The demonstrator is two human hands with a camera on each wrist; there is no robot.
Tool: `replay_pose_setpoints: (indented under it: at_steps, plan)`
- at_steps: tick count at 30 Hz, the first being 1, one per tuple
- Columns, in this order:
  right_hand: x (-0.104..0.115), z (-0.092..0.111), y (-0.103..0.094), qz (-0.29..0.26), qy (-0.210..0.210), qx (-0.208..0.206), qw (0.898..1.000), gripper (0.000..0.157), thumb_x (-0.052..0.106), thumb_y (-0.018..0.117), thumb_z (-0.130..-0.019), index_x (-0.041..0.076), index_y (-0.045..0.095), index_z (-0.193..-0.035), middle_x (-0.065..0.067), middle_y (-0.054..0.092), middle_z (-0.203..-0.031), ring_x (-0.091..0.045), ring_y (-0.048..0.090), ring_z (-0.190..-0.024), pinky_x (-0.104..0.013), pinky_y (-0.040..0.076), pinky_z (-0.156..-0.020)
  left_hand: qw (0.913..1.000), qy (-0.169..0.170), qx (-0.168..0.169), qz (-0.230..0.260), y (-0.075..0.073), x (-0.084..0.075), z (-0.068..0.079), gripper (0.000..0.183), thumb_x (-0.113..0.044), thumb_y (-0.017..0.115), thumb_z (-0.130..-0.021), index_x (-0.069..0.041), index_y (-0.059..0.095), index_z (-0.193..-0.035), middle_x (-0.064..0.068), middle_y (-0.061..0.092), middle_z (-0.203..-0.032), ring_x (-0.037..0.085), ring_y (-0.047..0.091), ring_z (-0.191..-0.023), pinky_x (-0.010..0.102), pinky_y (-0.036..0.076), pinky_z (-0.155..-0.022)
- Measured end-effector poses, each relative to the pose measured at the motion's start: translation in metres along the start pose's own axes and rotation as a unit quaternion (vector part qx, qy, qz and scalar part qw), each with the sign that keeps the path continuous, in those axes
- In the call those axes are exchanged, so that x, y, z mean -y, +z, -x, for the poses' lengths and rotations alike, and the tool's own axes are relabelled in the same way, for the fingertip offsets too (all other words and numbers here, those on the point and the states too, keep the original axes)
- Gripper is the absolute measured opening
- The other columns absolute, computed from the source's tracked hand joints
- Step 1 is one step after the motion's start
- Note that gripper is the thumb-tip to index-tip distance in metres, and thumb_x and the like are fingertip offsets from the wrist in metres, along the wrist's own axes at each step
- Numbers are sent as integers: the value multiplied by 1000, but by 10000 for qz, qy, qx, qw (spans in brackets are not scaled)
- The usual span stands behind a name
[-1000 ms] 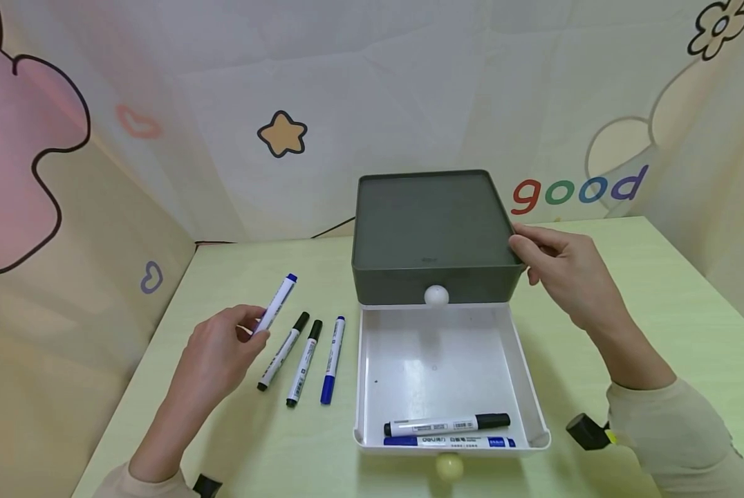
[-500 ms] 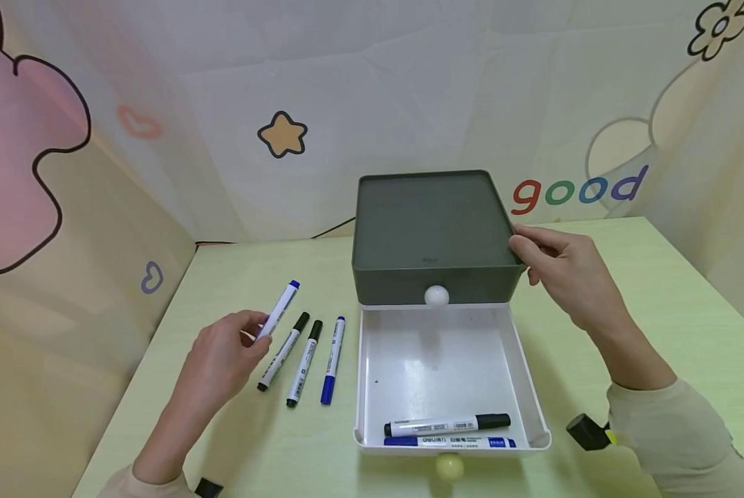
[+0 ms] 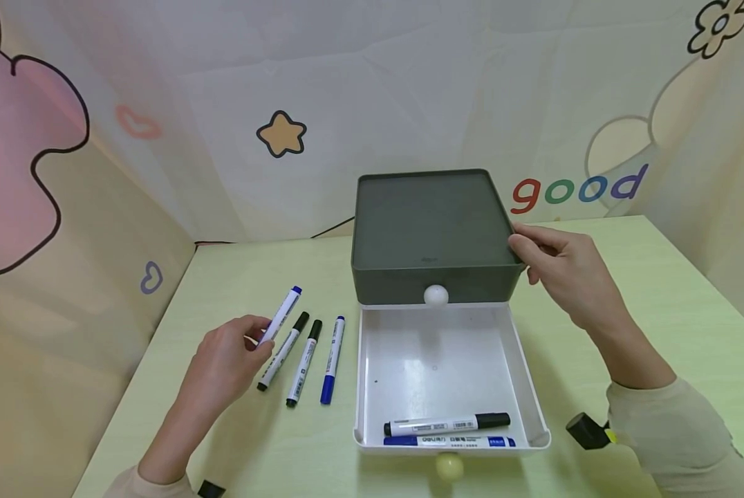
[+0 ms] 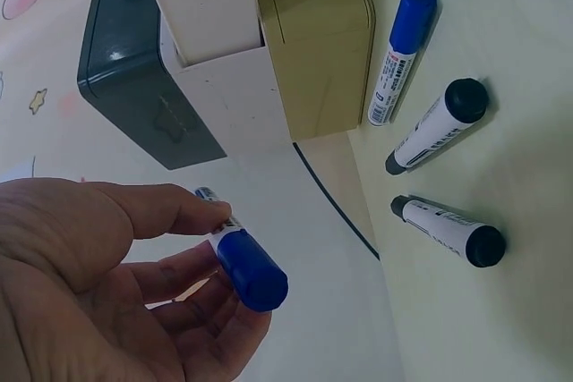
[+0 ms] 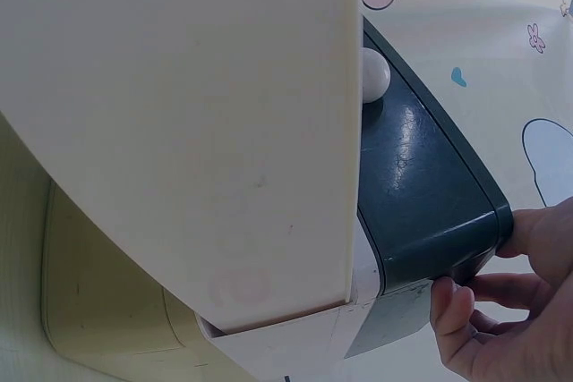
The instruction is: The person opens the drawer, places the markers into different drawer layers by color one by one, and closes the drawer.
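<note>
My left hand pinches a blue-capped whiteboard marker between thumb and fingers, tilted and held above the table. In the left wrist view its blue cap points toward the camera. Just right of that hand lie two black-capped markers and another blue marker. My right hand grips the right edge of a desktop drawer box, thumb on the dark green upper part. The box's white drawer is pulled out. Inside, near its front, lie a black marker and a blue marker.
A white knob sits on the dark top section. Below the white drawer's front shows a yellow knob, on a yellow lower section. A patterned cloth hangs behind the light green table.
My left hand has moved slightly down and to the right with the blue marker. The right hand, the drawer box and the other markers have stayed put.
</note>
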State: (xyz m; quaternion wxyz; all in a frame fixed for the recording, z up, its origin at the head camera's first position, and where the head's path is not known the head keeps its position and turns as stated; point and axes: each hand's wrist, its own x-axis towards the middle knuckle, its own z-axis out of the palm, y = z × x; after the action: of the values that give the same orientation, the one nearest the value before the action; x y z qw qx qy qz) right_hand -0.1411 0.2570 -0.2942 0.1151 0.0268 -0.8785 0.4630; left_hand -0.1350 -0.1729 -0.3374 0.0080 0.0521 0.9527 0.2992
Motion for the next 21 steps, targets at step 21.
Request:
replay_pose_setpoints:
  at_steps: [21]
  plan:
    - [1,1,0,-19,3,-8,10000,46,30,56,-108,3,58,-145,-7,63,-95,-16,56,-72,-30,38,-56,9998,-46,183,-64,5,3,0,33,-7,65,-94,3,68,-125,10,72,-101,19,62,-77,33,46,-57]
